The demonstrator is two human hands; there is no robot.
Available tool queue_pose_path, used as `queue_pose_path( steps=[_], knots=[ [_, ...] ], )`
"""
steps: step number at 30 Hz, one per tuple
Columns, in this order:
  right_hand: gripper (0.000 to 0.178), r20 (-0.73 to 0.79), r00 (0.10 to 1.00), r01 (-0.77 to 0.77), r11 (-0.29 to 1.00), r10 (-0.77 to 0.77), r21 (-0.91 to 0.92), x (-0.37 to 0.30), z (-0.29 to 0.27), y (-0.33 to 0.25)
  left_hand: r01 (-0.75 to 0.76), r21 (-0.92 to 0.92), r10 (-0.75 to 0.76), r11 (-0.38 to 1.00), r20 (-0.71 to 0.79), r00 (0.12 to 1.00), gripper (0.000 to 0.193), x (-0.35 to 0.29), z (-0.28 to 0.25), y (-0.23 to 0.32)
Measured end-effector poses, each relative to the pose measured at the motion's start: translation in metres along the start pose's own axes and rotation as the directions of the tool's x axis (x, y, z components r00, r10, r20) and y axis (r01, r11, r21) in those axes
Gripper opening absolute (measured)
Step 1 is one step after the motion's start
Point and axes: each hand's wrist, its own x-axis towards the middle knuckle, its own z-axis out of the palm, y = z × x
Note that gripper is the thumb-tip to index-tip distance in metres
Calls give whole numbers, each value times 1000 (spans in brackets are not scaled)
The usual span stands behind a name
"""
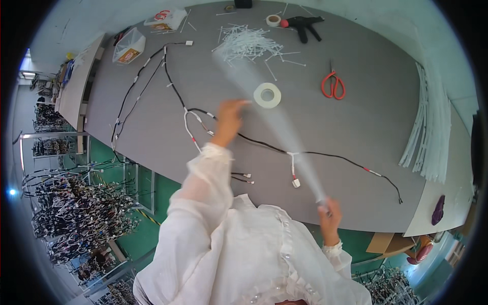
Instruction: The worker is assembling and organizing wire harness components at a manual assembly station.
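Note:
My right hand (330, 216), at the table's near edge, is closed on the lower end of a long, translucent white plastic strip (284, 129). The strip is smeared by motion and slants up and away to the left, passing over a black wire harness (264, 144). The harness lies spread over the grey table with branches, white connectors and red marks. Above its middle is my left hand (230, 122), blurred, its fingers pointing right; whether they grip anything cannot be made out. A roll of white tape (267, 95) lies just beyond that hand.
Red-handled scissors (333, 86) lie right of centre. At the back are a pile of white cable ties (249, 43), a black cable tie gun (303, 25) and a small tape roll (273, 20). More plastic strips (429, 127) lie at right, a clear bin (129, 46) at left.

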Motion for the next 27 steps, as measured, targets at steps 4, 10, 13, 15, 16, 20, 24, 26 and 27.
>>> queue_pose_path(
  steps=[4,10,13,15,16,20,24,26,27],
  knots=[
    [26,342,925,-165,986,166,-32,-43,37,-22,1,244,-24,970,92,995,31,-39,-82,-124],
    [29,175,982,134,910,-69,-393,-55,57,1,-104,114,80,988,201,976,22,-30,-98,-158],
    [34,158,984,150,836,-77,-528,-50,72,11,-32,22,24,999,306,952,19,-25,-103,-160],
    [38,120,992,99,802,-34,-589,-39,87,9,14,46,-30,999,382,924,18,-22,-111,-158],
    [43,86,996,58,776,-5,-629,-34,94,6,-58,-18,61,998,394,917,17,-24,-115,-158],
    [58,57,998,42,700,-2,-713,12,105,-69,-157,-198,231,968,447,864,15,-31,-127,-172],
    [67,119,991,122,769,-60,-628,60,134,-113,-47,-288,198,956,523,829,14,-19,-149,-165],
    [65,151,971,237,795,-184,-559,98,167,-122,-37,-342,237,939,566,789,13,-15,-150,-165],
    [62,197,951,309,782,-239,-541,116,182,-118,-40,-343,241,938,568,787,13,-14,-149,-165]
  ],
)
